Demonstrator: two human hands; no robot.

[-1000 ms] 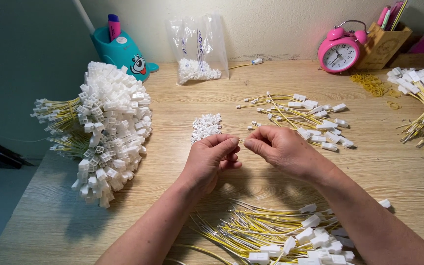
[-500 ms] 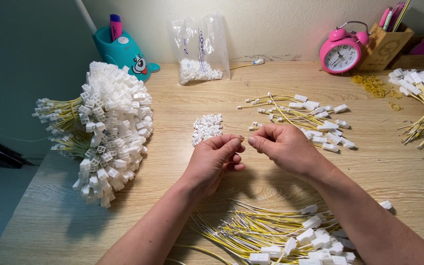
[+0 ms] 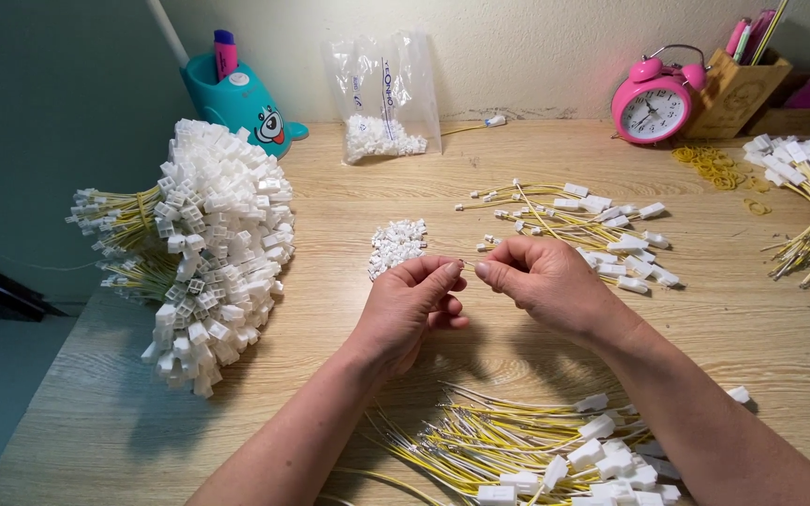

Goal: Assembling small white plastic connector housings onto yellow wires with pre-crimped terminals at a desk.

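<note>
The left hand (image 3: 410,305) and right hand (image 3: 541,281) pinch shut on something tiny between their fingertips, too small to tell. It looks light and easily dropped. Just behind lies a small pile of white plastic plugs (image 3: 396,245).

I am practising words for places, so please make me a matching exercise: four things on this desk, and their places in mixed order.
Things:
1. clock
2. plastic bag
3. big connector bundle
4. pen holder

Places:
a. far left corner, by the wall
b. left side of the desk
c. far right, by the wooden box
d. far middle, leaning on the wall

Pairs: 1-c, 2-d, 3-b, 4-a
</note>
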